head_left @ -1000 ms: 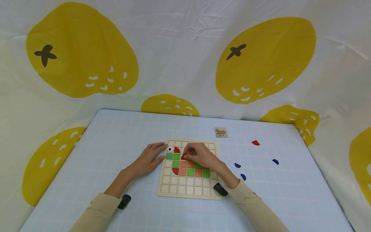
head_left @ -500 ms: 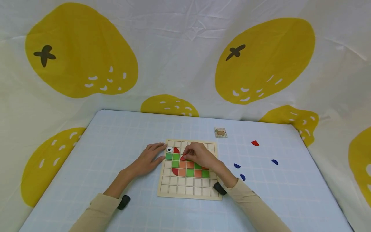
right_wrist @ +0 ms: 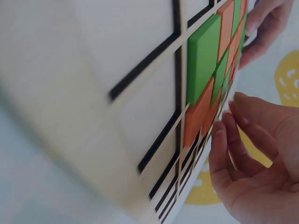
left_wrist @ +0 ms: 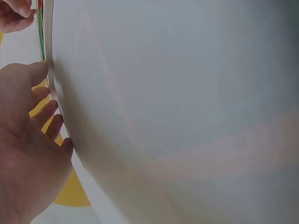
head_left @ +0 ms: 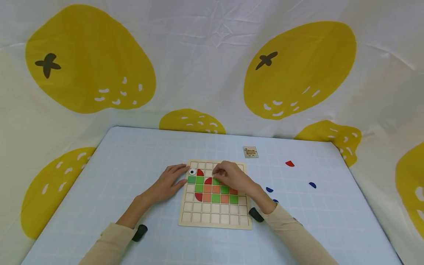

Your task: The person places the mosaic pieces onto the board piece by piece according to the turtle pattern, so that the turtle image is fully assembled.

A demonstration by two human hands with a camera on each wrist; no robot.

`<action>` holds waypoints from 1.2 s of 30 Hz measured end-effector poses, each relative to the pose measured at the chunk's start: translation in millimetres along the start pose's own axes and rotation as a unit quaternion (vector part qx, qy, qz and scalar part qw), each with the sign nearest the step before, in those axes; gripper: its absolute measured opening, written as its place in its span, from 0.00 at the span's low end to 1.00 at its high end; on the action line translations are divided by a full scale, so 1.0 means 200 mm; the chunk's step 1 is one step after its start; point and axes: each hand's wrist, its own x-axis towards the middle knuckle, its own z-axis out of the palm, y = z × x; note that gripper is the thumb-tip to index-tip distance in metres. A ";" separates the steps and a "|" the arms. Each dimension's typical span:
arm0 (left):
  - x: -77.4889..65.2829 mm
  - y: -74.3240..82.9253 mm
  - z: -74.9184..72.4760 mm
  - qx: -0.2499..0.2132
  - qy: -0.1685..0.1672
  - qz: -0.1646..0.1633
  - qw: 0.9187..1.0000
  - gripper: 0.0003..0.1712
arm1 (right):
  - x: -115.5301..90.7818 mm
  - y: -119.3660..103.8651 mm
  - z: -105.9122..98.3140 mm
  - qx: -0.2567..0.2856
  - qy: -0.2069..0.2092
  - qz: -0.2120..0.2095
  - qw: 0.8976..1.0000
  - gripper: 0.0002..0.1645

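A wooden grid board (head_left: pixel 215 225) lies on the table with green, orange and red pieces set in its squares. My left hand (head_left: pixel 169 183) rests at the board's left edge, fingers spread; in the left wrist view its fingertips touch the rim. Over the board's upper middle is my right hand (head_left: pixel 232 176), its fingers loosely bent with nothing visible between them. A red quarter-circle piece (head_left: pixel 208 181) sits in a square just left of its fingertips. A round eye piece (head_left: pixel 192 172) and another red quarter-circle (head_left: pixel 200 172) are at the upper left.
A small picture card (head_left: pixel 250 152) lies behind the board. To the right are a loose red piece (head_left: pixel 289 163), a blue half-round piece (head_left: pixel 269 190) and another blue piece (head_left: pixel 312 185). A third blue piece (head_left: pixel 275 201) is partly hidden by the right forearm.
My right hand has let go of the red quarter-circle, now in its square, and moved slightly right of it. The left hand has stayed at the board's edge.
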 end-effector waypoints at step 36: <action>0.00 0.00 0.00 0.003 0.003 0.011 1.000 0.31 | -0.37 0.33 -0.36 -0.057 0.131 0.145 0.979 0.11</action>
